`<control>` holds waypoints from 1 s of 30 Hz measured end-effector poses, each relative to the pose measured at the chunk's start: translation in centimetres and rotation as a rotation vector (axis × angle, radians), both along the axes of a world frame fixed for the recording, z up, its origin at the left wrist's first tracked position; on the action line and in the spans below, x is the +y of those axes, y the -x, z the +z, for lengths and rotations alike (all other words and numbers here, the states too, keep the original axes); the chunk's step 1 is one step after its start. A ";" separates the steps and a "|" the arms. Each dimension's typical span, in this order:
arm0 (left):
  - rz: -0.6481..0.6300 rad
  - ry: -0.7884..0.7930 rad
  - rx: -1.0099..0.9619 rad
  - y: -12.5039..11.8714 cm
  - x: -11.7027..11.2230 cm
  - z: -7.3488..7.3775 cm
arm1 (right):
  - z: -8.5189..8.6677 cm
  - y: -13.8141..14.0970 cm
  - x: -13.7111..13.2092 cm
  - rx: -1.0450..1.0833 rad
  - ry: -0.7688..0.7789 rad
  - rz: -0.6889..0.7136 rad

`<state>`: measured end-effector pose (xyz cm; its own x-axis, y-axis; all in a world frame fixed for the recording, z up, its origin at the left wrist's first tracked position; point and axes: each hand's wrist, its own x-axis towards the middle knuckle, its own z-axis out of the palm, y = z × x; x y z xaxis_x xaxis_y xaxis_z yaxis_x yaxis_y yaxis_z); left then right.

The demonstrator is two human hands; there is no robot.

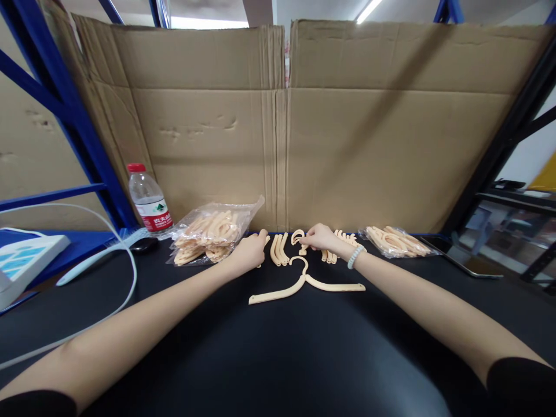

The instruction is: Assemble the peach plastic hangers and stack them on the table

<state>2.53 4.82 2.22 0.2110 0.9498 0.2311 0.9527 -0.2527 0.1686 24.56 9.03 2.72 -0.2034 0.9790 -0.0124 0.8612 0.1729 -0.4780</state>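
Observation:
Beyond a cream plastic hanger [330, 286] lying on the black table, my left hand [252, 252] is closed around a curved hanger arm, of which only small bits show past the fingers. Just right of it lie several loose hanger arms [278, 250] in a row. My right hand [320, 236], with a beaded bracelet [354, 256] at the wrist, pinches a hanger hook [297, 236] near the table's surface. Beside that hand, partly hidden by it, more hanger arms [330, 256] lie side by side. The flat hanger has its hook pointing away from me.
A clear bag of hanger parts [212, 229] stands behind my left hand, another bag [397, 242] at the right. A water bottle [150, 200], a dark mouse-like object [145, 245] and a white cable [135, 272] are at left. Cardboard [391, 139] walls the back.

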 end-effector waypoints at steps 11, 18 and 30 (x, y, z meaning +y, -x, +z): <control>-0.136 -0.070 -0.206 0.9 -3.5 0.7 | -0.2 -1.0 -1.0 0.081 0.004 -0.046; -0.174 -0.043 -0.590 1.5 -5.0 0.4 | 0.7 0.0 -1.0 0.059 -0.127 -0.074; -0.258 0.175 -1.137 -1.1 -9.7 0.0 | 0.3 -1.3 -2.5 0.747 -0.033 0.077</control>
